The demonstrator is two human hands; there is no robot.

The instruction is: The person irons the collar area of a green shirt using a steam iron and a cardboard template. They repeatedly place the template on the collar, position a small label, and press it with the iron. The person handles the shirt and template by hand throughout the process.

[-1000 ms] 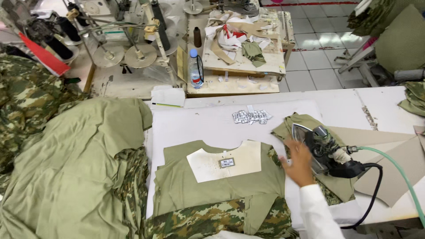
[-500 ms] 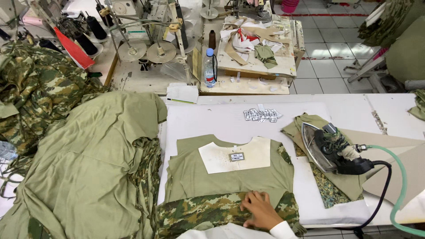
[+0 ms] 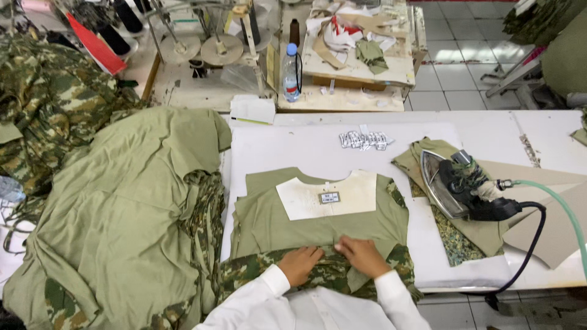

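Observation:
An olive-green garment piece (image 3: 318,223) lies flat on the white pressing board (image 3: 293,146), with a cream collar patch (image 3: 324,195) and a small label on top. Its near part is camouflage fabric (image 3: 324,272). My left hand (image 3: 299,264) and my right hand (image 3: 362,255) both press flat on the seam where the olive cloth meets the camouflage, fingers spread, gripping nothing. A steam iron (image 3: 455,186) rests on its side to the right, apart from both hands.
A large heap of olive and camouflage garments (image 3: 116,208) fills the left. A small pile of labels (image 3: 365,140) lies at the board's far side. The iron's black cord and green hose (image 3: 550,201) trail right. A water bottle (image 3: 292,73) stands on a cluttered bench behind.
My right hand left the iron and came down to the garment's near edge. My left hand has joined it there. The iron stays on its side at the right.

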